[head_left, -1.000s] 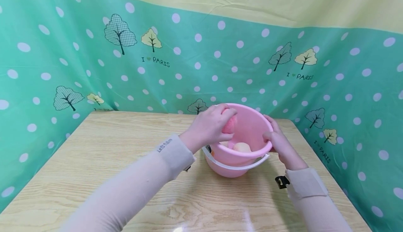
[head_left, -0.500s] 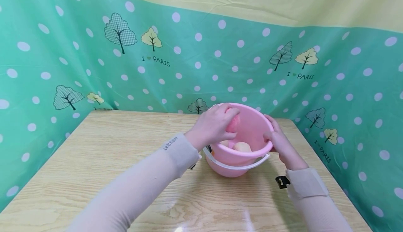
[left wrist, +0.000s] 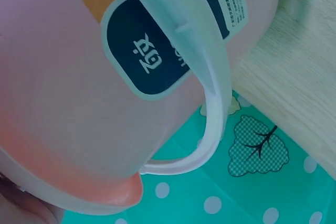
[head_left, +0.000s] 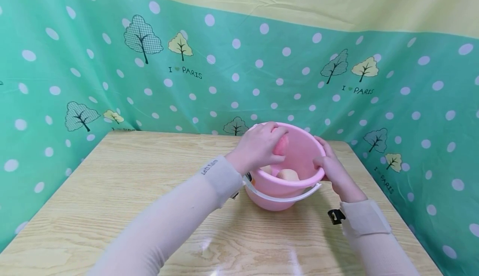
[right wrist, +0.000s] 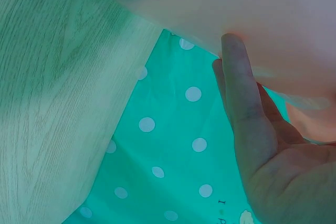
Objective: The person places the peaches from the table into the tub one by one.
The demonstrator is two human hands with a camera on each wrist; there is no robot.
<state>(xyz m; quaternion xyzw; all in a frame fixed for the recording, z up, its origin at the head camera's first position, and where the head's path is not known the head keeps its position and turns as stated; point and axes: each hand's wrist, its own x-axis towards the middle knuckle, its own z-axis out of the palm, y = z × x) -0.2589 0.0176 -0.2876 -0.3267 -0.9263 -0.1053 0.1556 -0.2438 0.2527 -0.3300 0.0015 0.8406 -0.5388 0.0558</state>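
Observation:
A pink bucket (head_left: 303,155) tilts toward me on the table. My left hand (head_left: 256,146) reaches over its left rim, gripping a pinkish-red round thing that looks like a peach (head_left: 281,146). Pale round things (head_left: 288,175) lie at the bottom of the bucket, partly hidden by the front rim. My right hand (head_left: 331,166) holds the right rim, thumb inside. In the right wrist view, fingers (right wrist: 241,77) lie against the outer wall. The left wrist view shows mainly the bucket's side, with only a bit of the left hand (left wrist: 23,203) in the corner.
The bucket's white handle (head_left: 277,199) hangs down in front. A dark label (left wrist: 147,45) is on the bucket's left side. The wooden table (head_left: 149,163) ends at a green dotted curtain (head_left: 224,80) behind and at both sides.
My left hand has moved slightly right, further over the bucket, still gripping the pinkish-red round thing. The right hand and the bucket have stayed about the same.

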